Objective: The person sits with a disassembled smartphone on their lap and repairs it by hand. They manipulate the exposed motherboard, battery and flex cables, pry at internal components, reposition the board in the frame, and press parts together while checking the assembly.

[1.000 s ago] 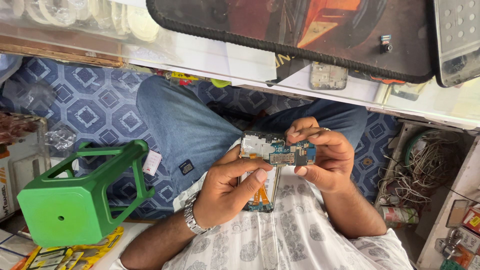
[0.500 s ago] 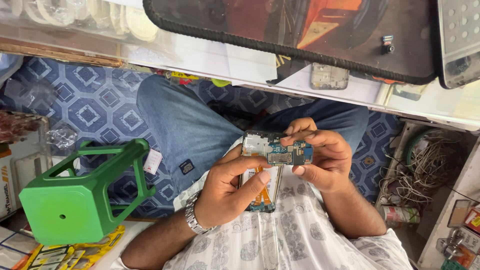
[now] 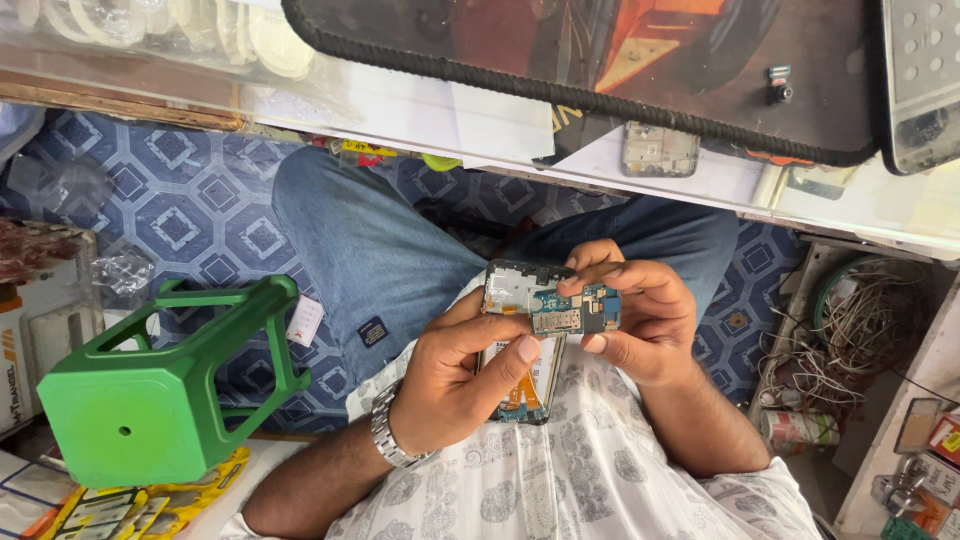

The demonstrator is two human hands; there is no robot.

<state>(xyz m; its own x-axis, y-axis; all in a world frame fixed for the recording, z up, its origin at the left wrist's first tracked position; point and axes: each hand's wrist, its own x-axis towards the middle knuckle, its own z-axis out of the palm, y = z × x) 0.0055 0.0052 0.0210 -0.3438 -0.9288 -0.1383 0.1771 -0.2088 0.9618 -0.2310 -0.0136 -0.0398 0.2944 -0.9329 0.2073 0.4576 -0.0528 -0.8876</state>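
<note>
My left hand [image 3: 455, 375], with a metal watch on its wrist, grips an opened phone body [image 3: 520, 345] over my lap, thumb pressed on its exposed inside. The phone's back is off, showing a pale battery and small parts. My right hand [image 3: 645, 320] pinches a small blue circuit board [image 3: 575, 310] between thumb and fingers, held against the upper end of the phone. Both hands are close together above my blue jeans and white patterned shirt.
A green plastic stool [image 3: 150, 390] lies tipped at the left. A glass counter [image 3: 420, 110] with a dark work mat [image 3: 600, 60] runs along the top, with small phone parts on it. Tangled wires [image 3: 860, 340] fill a shelf at right. Blue patterned floor lies below.
The hands and phone stay in about the same place. The right hand's fingers have shifted slightly on the blue board at the phone's upper end.
</note>
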